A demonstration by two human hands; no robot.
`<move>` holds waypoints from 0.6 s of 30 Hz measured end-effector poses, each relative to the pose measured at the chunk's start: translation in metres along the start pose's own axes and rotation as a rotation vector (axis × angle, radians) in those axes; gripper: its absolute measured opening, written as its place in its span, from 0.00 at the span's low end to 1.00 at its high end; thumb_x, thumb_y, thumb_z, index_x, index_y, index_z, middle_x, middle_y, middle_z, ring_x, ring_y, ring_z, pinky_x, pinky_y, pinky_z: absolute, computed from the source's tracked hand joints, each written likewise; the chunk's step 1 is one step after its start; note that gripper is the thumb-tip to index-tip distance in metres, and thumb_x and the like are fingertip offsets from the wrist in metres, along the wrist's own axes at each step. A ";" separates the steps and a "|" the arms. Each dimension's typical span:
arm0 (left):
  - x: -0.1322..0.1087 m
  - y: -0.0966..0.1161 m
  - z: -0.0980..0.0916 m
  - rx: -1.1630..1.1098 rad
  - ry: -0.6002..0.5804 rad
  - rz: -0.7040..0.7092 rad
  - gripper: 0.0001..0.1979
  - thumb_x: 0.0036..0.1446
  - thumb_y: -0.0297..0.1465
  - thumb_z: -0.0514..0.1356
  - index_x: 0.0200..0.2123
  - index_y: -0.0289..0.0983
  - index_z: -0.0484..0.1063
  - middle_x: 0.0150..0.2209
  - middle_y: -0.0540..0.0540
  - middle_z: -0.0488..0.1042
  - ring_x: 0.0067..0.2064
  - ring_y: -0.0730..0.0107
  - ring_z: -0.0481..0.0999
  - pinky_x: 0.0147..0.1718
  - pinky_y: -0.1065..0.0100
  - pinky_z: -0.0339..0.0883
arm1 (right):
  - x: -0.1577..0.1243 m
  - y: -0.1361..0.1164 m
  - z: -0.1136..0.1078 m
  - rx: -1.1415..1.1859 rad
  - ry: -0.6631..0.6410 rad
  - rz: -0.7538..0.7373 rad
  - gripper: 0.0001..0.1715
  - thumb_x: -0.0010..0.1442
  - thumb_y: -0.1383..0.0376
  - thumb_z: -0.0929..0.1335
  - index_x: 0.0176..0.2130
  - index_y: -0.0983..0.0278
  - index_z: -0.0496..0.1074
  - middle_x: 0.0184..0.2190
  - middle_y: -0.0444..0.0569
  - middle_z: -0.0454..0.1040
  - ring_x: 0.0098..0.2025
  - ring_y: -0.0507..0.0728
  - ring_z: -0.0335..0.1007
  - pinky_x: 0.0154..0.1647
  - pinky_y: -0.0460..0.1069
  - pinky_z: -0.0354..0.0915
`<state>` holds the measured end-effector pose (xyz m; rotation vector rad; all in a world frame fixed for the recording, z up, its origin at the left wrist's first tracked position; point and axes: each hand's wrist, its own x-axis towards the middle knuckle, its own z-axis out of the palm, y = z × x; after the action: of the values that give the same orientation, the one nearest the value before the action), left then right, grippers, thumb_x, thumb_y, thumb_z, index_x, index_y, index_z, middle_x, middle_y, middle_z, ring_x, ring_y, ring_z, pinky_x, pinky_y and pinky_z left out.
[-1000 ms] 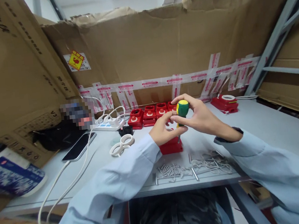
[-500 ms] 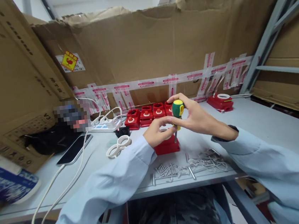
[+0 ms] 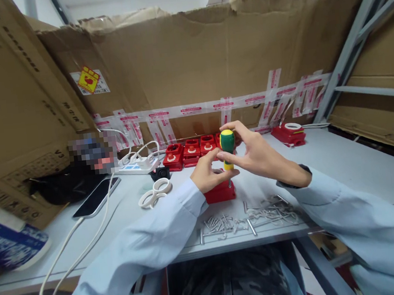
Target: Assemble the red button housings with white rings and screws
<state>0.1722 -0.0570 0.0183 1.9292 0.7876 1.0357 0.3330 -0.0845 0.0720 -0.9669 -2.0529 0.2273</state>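
We note the green-and-yellow screwdriver (image 3: pixel 228 145) turned slightly and standing more upright than half a second ago. Nearest us, loose screws (image 3: pixel 219 223) lie near the front of the table (image 3: pixel 329 166); behind them sits the red block (image 3: pixel 220 194), shaft tip at its right end, contact unclear, with our right hand (image 3: pixel 258 154) clamping thumb and fingers on the handle and our left hand (image 3: pixel 206 172) curled beside the yellow collar, though we cannot tell whether its fingers clamp anything. Farther back, we log red units (image 3: pixel 173 159) in a row before a cardboard panel (image 3: pixel 181 60).
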 end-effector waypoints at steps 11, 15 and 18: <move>-0.001 -0.005 -0.002 0.250 0.019 0.112 0.19 0.47 0.40 0.64 0.39 0.36 0.66 0.38 0.46 0.70 0.42 0.62 0.70 0.36 0.65 0.67 | -0.002 -0.002 -0.001 -0.001 -0.023 -0.006 0.28 0.53 0.64 0.68 0.52 0.65 0.59 0.34 0.46 0.69 0.33 0.53 0.67 0.35 0.49 0.64; -0.004 -0.008 -0.007 0.670 -0.186 0.160 0.18 0.47 0.41 0.64 0.40 0.38 0.69 0.44 0.42 0.71 0.48 0.54 0.66 0.45 0.53 0.60 | -0.003 0.004 -0.001 0.075 -0.039 0.002 0.33 0.53 0.67 0.66 0.56 0.64 0.53 0.36 0.47 0.69 0.35 0.53 0.68 0.36 0.49 0.65; -0.006 -0.004 -0.008 0.819 -0.299 0.136 0.11 0.48 0.37 0.62 0.34 0.38 0.72 0.44 0.43 0.71 0.47 0.54 0.66 0.41 0.55 0.58 | -0.004 0.006 -0.003 0.026 -0.053 0.018 0.31 0.53 0.66 0.67 0.55 0.64 0.54 0.33 0.46 0.69 0.32 0.53 0.67 0.33 0.49 0.64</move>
<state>0.1614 -0.0570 0.0151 2.7754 1.0073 0.4872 0.3395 -0.0842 0.0684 -0.9728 -2.0852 0.2912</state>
